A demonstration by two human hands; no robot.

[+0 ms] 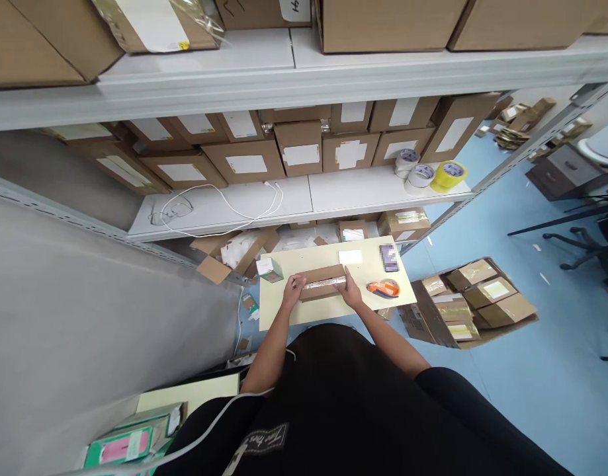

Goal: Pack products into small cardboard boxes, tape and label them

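Note:
A long brown cardboard box (323, 273) with a shiny strip of clear tape along its middle rests on the pale yellow table (304, 318). My left hand (294, 289) grips its left end, fingers closed on the edge. At the opposite end, my right hand (350, 289) holds the box the same way. Left of it stands a small white and green box (269, 269). An orange tape dispenser (384, 288) lies right of my right hand. Behind the box are a white paper label (350, 256) and a dark, blurred-out flat object (389, 258).
Shelves (264, 86) with labelled cartons rise in front. Rolls of clear tape (421, 176) and yellow tape (448, 175) sit on the middle shelf beside a white cable (209, 235). A large carton (423, 317) of packed boxes stands on the floor at right. A grey wall (110, 284) bounds the left.

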